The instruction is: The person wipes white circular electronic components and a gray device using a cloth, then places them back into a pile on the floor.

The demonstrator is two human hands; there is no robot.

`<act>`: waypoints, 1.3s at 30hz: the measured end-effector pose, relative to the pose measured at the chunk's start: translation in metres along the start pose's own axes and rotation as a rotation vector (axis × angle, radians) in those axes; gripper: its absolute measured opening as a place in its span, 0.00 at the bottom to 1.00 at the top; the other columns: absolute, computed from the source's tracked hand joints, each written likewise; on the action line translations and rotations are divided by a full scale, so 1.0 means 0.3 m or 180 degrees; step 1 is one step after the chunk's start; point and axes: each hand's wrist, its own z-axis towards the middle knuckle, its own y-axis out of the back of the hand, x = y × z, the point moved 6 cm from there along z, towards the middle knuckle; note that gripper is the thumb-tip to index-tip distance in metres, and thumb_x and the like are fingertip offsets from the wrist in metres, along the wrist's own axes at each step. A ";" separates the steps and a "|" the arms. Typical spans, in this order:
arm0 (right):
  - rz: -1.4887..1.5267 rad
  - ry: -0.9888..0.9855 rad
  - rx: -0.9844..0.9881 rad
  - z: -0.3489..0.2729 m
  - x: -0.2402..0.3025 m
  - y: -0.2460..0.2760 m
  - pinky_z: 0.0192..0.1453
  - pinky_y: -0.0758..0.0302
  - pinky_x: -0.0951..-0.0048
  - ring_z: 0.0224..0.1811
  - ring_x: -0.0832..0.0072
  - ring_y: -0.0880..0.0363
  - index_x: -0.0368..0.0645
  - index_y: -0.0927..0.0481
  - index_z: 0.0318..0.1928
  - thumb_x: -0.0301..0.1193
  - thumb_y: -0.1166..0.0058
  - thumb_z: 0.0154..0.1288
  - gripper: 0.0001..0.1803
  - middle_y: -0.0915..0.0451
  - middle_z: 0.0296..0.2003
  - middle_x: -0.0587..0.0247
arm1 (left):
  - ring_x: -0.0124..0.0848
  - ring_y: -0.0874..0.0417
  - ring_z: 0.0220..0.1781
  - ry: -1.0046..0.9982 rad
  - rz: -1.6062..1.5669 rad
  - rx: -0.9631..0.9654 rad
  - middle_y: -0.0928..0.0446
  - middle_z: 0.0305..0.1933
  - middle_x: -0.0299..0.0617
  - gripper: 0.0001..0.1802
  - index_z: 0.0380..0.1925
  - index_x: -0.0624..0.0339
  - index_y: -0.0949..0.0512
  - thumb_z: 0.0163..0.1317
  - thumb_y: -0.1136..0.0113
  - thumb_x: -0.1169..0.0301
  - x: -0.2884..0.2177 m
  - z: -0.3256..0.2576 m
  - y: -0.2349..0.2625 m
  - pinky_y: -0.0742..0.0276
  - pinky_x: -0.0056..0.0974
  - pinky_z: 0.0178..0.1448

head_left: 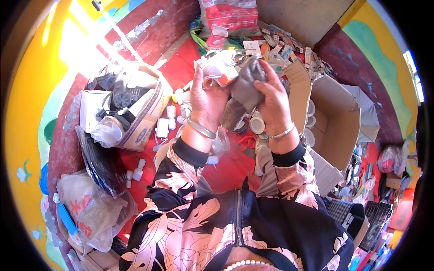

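A grey respirator mask (242, 83) is held up w/ both hands, just left of the open cardboard box (332, 117). Left hand (205, 101) is closed round the mask's white-and-orange side, fingers curled tight. Right hand (271, 97) is clamped on the grey part, thumb pressed over it. A 2nd carton of masks (135, 113) is seen well left of that box, small white filter parts (169, 119) scattered betw. them on the red cloth (226, 167).
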 end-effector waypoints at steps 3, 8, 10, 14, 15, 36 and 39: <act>-0.1222 0.0134 0.0125 -0.018 -0.041 -0.029 0.62 0.37 0.75 0.57 0.72 0.31 0.33 0.43 0.64 0.13 0.61 0.55 0.32 0.32 0.56 0.55 | 0.41 0.27 0.57 -0.0257 0.0414 0.0029 0.26 0.52 0.47 0.29 0.52 0.66 0.30 0.60 0.45 0.52 0.008 -0.017 -0.014 0.35 0.46 0.64; -0.2844 0.1117 0.0180 -0.058 -0.014 -0.090 0.61 0.37 0.74 0.59 0.70 0.31 0.30 0.40 0.61 0.14 0.61 0.54 0.30 0.29 0.55 0.51 | 0.36 0.25 0.53 -0.0632 0.0633 -0.0044 0.24 0.48 0.46 0.25 0.47 0.65 0.28 0.60 0.43 0.55 -0.015 -0.030 -0.030 0.32 0.43 0.61; -0.3591 0.1375 0.0109 -0.080 -0.008 -0.111 0.61 0.34 0.67 0.58 0.57 0.30 0.31 0.38 0.60 0.16 0.60 0.54 0.29 0.29 0.53 0.40 | 0.35 0.25 0.52 -0.0667 0.0676 -0.0029 0.23 0.47 0.45 0.23 0.46 0.65 0.27 0.60 0.42 0.57 -0.017 -0.033 -0.034 0.32 0.42 0.60; -0.4165 0.1923 0.0214 -0.110 -0.027 -0.144 0.60 0.34 0.60 0.58 0.47 0.33 0.31 0.37 0.59 0.17 0.59 0.54 0.28 0.30 0.52 0.36 | 0.36 0.24 0.51 -0.0656 0.0802 -0.0054 0.23 0.46 0.44 0.24 0.46 0.66 0.28 0.60 0.43 0.55 -0.009 -0.039 -0.035 0.31 0.42 0.59; -0.4256 0.1990 0.0315 -0.115 -0.034 -0.160 0.61 0.34 0.60 0.58 0.47 0.33 0.31 0.37 0.59 0.16 0.58 0.54 0.28 0.30 0.52 0.36 | 0.36 0.24 0.51 -0.0574 0.0765 -0.0069 0.23 0.46 0.45 0.25 0.46 0.66 0.28 0.61 0.44 0.54 -0.006 -0.035 -0.027 0.31 0.42 0.59; -0.2961 0.1184 0.0948 -0.050 -0.024 -0.097 0.67 0.42 0.68 0.66 0.61 0.40 0.39 0.45 0.67 0.22 0.45 0.56 0.38 0.42 0.65 0.47 | 0.47 0.33 0.61 0.0062 0.0141 -0.0247 0.33 0.59 0.49 0.38 0.57 0.61 0.36 0.56 0.45 0.43 0.049 -0.030 -0.015 0.39 0.48 0.67; -0.3511 0.1658 0.0428 -0.057 -0.007 -0.087 0.65 0.39 0.66 0.65 0.55 0.39 0.44 0.41 0.65 0.22 0.41 0.50 0.40 0.41 0.63 0.46 | 0.46 0.32 0.60 0.0389 -0.0163 -0.0235 0.31 0.56 0.50 0.34 0.53 0.62 0.32 0.55 0.41 0.47 0.080 -0.038 -0.010 0.38 0.48 0.66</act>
